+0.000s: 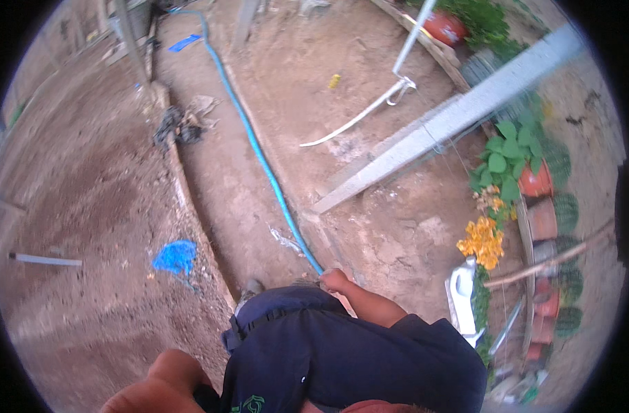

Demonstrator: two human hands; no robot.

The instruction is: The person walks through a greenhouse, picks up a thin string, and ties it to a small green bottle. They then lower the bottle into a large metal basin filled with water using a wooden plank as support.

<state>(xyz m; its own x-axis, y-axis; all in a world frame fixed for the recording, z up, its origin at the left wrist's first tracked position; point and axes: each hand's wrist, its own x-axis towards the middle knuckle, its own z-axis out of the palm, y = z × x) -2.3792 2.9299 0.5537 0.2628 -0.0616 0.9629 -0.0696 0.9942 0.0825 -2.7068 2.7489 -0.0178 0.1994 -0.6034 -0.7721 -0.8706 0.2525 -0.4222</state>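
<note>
My right hand (336, 281) is closed around a blue hose (263, 162) in front of my waist. From there the hose runs forward along the dirt path, bending slightly left up to the far end. Only the bent upper part of my left arm shows at the lower left; the left hand itself is out of sight. Past my right hand, the hose is hidden by my body and dark shirt. A crumpled whitish scrap (285, 239) lies on the ground beside the hose.
A concrete post (438, 127) rises on the right, near potted cacti and orange flowers (482, 242). A white plastic object (460, 296) stands close to my right side. Left of the path lies a tilled bed with a blue plastic bag (175, 257). Dark rags (176, 126) sit along its edge.
</note>
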